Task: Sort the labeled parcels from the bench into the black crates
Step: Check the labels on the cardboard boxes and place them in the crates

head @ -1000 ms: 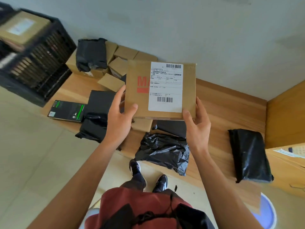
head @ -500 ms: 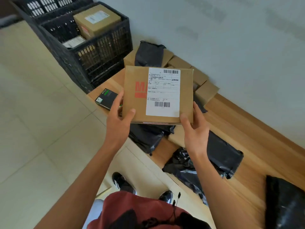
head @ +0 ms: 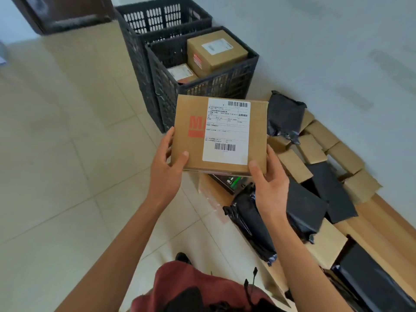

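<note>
Beige tiled floor (head: 67,154) fills left of frame, pale wall (head: 337,41) upper right, wooden desk (head: 382,221) runs down the right edge. Left hand (head: 167,170) grips the lower left corner of a cardboard parcel (head: 191,152): thumb on the top face, fingers curled along the left side and underneath. Right hand (head: 271,188) grips the lower right corner, thumb on top near the label edge, fingers wrapped behind the right side. Both hands partly closed around the box, neither flat open. Parcel held in mid-air at frame centre, top face toward the camera, just below the nearer black crate in the picture.

Parcel: flat square brown carton, white shipping label (head: 227,131) on the right half with a barcode at top and another near the bottom, small print unreadable, red block lettering partly covered by the label on the left.

Nearer black crate (head: 202,91) at upper centre holds a labeled brown box (head: 216,52) and another labeled box (head: 181,73) lower inside. Second black crate (head: 157,16) directly behind it, contents not visible. On the desk at right: black poly bags (head: 286,115), small brown cartons (head: 313,149), dark device with green screen (head: 231,181) under the held parcel.
</note>
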Demonstrator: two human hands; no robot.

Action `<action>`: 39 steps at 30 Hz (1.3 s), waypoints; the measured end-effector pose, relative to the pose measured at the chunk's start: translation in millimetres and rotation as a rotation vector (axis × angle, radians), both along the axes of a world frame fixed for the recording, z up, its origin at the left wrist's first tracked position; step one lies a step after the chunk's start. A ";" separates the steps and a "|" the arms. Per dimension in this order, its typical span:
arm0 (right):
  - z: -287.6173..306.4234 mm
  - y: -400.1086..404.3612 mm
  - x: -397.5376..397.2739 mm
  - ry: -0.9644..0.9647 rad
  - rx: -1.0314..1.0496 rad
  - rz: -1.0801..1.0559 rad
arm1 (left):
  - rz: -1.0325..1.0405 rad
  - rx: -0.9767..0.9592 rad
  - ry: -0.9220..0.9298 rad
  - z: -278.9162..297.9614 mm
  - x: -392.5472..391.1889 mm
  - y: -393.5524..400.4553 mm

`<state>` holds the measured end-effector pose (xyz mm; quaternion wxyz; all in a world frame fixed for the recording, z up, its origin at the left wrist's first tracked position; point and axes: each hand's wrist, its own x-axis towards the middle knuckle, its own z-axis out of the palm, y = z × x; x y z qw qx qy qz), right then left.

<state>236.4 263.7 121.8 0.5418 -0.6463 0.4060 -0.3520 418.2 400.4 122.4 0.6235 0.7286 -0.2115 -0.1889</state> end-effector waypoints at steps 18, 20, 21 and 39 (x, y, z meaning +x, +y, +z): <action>4.2 -38.8 223.3 -0.064 -0.032 0.172 | 0.065 0.042 -0.025 8.6 208.4 -8.9; -2.1 -55.1 248.2 -0.082 -0.029 0.153 | 0.057 0.054 -0.045 9.5 236.9 -24.7; -5.8 -63.9 261.3 -0.093 -0.021 0.152 | 0.053 0.058 -0.049 10.8 252.2 -33.6; -12.8 -152.2 429.3 -0.145 0.062 0.051 | -0.079 0.190 -0.124 25.2 454.4 -159.4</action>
